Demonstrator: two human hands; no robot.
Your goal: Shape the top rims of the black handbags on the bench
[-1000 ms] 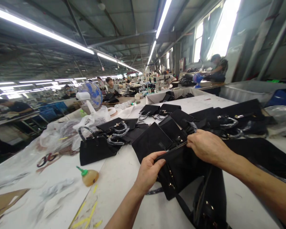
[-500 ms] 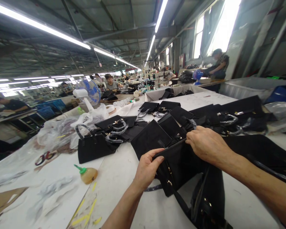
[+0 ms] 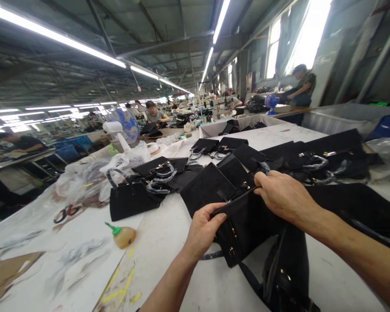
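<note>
Hands still gripping black bag — barely shifted.

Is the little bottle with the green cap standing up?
No, the bottle lies on its side on the white table, left of the left hand.

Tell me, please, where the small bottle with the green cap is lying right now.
The bottle lies on its side on the white table, left of the left hand and just in front of a black handbag.
</note>
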